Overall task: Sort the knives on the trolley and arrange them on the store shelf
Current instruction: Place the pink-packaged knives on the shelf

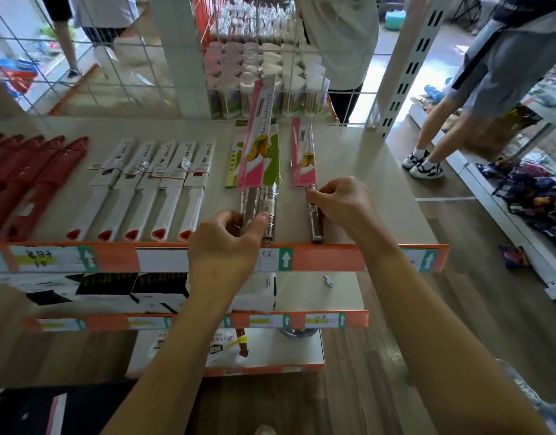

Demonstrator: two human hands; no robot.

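Gripping two steel-handled knives (254, 171) in my left hand (226, 243) near the front of the shelf (380, 199), right hand (341, 202) pinching the handle of a third knife (304, 155) lying just beside them.

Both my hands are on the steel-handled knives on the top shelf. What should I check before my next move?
1. Left hand grip on the stacked knives: ok, fingers curl round their steel handles.
2. Right hand hold on the single pink-sleeved knife: ok, pinching the handle's top.
3. Stack alignment: not ok, the top pink sleeve lies tilted across the green sleeve.
4. Bare shelf between stack and single knife: ok, a gap shows.
5. Handle ends behind the orange front lip: cannot tell, they sit right at it.
6. Blades covered: ok, all sleeved.
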